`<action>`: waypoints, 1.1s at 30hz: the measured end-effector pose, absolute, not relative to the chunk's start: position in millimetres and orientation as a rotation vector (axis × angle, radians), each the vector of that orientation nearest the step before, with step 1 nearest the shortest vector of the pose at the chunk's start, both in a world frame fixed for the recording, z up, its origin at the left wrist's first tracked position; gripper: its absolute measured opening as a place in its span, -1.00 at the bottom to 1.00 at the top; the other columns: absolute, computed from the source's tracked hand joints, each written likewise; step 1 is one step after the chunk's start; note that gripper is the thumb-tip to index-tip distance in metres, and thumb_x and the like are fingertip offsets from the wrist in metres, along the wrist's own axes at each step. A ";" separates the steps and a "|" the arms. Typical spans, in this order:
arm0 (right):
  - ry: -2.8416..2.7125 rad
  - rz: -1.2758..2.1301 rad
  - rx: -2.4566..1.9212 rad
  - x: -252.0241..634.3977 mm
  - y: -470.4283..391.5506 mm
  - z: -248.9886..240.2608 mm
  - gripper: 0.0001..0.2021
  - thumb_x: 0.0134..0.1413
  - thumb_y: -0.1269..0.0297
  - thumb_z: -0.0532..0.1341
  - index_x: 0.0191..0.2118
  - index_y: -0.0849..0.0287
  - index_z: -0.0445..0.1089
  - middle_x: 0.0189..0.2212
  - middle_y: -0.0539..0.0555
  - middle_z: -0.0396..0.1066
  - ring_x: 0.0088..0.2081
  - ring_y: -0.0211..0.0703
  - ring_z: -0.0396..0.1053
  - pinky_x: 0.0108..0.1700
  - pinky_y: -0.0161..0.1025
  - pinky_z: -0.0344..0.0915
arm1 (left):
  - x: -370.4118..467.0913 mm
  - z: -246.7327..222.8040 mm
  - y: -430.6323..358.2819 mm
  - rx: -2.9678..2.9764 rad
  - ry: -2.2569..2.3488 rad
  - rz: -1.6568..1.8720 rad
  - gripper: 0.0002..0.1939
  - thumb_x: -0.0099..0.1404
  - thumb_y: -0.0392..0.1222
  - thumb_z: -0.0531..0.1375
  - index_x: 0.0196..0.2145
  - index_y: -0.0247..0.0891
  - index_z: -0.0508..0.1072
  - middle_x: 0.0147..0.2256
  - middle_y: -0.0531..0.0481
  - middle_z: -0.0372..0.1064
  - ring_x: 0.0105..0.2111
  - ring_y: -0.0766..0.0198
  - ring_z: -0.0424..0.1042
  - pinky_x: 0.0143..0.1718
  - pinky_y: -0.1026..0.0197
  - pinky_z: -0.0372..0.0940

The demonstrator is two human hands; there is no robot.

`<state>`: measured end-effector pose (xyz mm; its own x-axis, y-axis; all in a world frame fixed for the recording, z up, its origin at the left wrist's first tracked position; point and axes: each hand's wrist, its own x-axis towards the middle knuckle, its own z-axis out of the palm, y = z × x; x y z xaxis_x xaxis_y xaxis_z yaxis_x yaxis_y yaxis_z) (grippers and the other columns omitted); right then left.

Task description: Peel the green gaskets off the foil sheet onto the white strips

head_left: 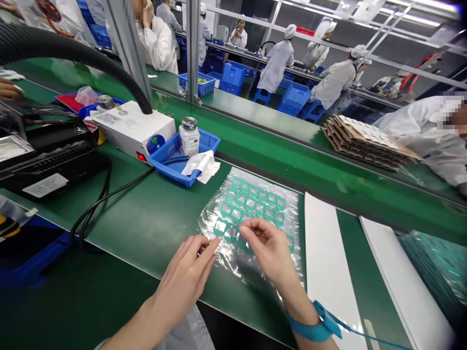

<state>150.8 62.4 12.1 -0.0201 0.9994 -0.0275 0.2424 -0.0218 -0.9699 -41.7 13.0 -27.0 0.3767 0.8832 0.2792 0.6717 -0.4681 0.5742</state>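
Note:
A clear plastic sheet (251, 192) lies on the green bench, with rows of green-rimmed, rounded square pieces (236, 214) on it. My left hand (191, 265) rests at the sheet's near left corner, palm down and fingers stretched out, the index fingertip close to the lowest row. Over the lower rows is my right hand (270, 248), thumb and index finger pinched together. Whatever they may hold is too small to make out. That hand hides part of the lower rows. Around my right wrist runs a blue wrist strap (310, 328) with a cord leading right.
Behind the sheet stand a blue tray (171, 176) with a bottle (189, 137) and white wipes (200, 164), and a white box (133, 129) with a black hose. White boards (324, 253) lie right. Stacked cardboard (365, 143) and co-workers are beyond.

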 end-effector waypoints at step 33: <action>-1.505 1.213 -1.559 118.6 85.4 -7.4 -0.72 0.12 0.06 0.25 -0.40 0.21 0.40 -0.50 0.01 0.35 -0.48 -0.25 0.27 -0.47 -0.37 0.21 | -41.5 -35.9 21.0 2.421 1.384 0.492 -0.33 0.16 -0.61 -0.09 0.22 -0.32 0.09 -0.24 -0.11 0.20 -0.29 0.13 0.24 -0.32 0.07 0.27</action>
<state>118.6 85.4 -7.4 -0.0848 0.9803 -0.1782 0.3825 -0.1331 -0.9143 -41.5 21.0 -35.9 0.4744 0.8690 0.1407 0.7630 -0.4856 0.4266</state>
